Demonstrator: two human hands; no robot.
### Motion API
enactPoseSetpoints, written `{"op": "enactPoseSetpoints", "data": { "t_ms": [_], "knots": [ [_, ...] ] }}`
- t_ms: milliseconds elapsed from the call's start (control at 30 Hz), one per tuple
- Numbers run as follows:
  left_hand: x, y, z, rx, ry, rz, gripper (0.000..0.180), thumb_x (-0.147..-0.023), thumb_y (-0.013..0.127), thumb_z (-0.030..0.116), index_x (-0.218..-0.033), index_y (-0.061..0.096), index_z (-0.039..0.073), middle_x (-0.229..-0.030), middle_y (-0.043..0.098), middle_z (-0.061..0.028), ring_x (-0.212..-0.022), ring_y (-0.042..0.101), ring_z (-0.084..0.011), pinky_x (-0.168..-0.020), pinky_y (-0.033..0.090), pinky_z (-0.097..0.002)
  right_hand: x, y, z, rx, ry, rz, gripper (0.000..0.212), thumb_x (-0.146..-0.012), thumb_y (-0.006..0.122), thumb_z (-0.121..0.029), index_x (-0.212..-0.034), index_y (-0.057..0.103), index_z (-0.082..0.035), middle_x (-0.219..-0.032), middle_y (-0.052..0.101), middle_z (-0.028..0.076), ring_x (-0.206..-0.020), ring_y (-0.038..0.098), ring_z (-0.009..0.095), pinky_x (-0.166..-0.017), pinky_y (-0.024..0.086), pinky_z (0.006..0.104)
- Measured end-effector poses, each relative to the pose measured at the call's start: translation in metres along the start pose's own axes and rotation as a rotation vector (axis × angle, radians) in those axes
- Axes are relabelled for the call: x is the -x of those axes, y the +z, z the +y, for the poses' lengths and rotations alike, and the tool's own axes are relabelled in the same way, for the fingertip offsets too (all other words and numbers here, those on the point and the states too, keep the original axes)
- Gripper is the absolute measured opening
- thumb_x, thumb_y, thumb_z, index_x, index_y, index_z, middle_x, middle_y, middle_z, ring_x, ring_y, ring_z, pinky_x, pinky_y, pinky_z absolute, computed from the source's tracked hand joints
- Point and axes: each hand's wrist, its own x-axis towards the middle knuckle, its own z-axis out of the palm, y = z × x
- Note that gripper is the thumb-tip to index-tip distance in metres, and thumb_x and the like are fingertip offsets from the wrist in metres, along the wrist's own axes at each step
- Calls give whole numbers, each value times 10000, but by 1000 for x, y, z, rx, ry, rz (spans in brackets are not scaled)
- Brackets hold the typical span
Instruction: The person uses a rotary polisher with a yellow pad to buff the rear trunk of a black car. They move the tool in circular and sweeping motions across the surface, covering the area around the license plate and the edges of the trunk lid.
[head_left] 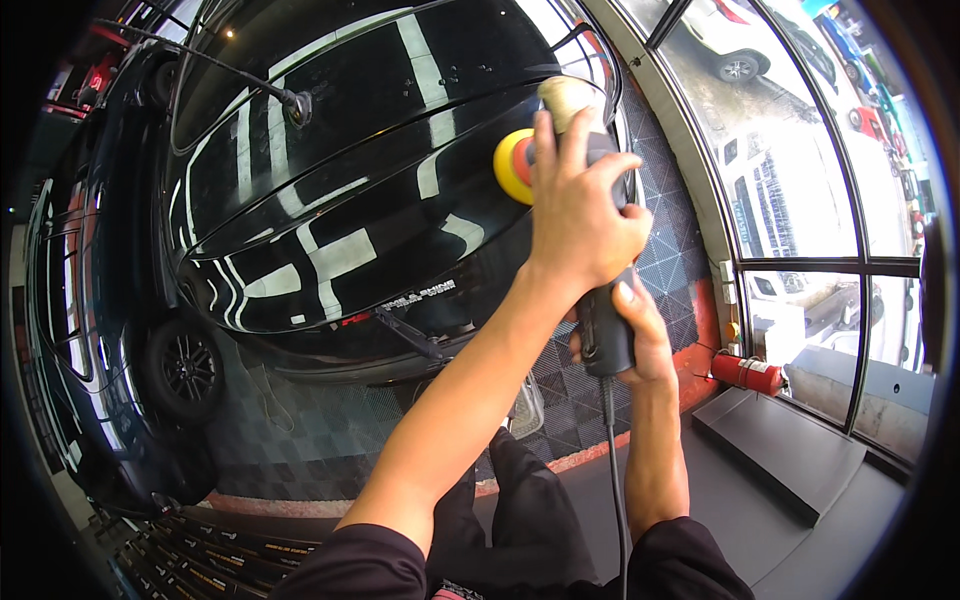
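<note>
A dark corded polisher [607, 330] with a yellow foam pad [513, 168] is held at the right end of a black car's glossy panel [400, 200]. The pad faces the panel and looks to be against it. My left hand [588, 215] lies over the polisher's head, fingers stretched across its top and thumb around the side. Lower down, my right hand [648, 325] is wrapped around the handle; a cable [612, 450] runs down from there past my right forearm. Beyond my left fingertips is a rounded cream thing [568, 100] whose kind I cannot make out.
Another dark car [110, 340] stands at the left. A thin pole with a black end [297, 106] reaches over the glossy panel. Right of me are tall windows [800, 200], a red fire extinguisher [748, 373] and a grey platform [780, 450]. Dark tiles [350, 430] cover the floor.
</note>
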Motion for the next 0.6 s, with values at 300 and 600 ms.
{"op": "enactPoseSetpoints", "data": {
  "t_ms": [300,600],
  "knots": [
    [80,-159,-13,-45,-234,105,445,-676,672,73,-1106,787,59,-1557,479,-205,-1489,333,-524,-1231,293,-574,28,95,53,173,210,-195,951,-943,812,-281,-1673,241,-66,-1330,613,139,-1111,635,179,-948,529,330],
    [75,-163,-36,-42,-63,166,458,-730,640,32,-1173,738,-31,-1560,469,-222,-1468,437,-396,-1214,349,-481,2,101,53,224,98,-240,990,-910,850,-269,-1659,257,-12,-1496,532,154,-1374,475,186,-1162,365,321]
  ]
}}
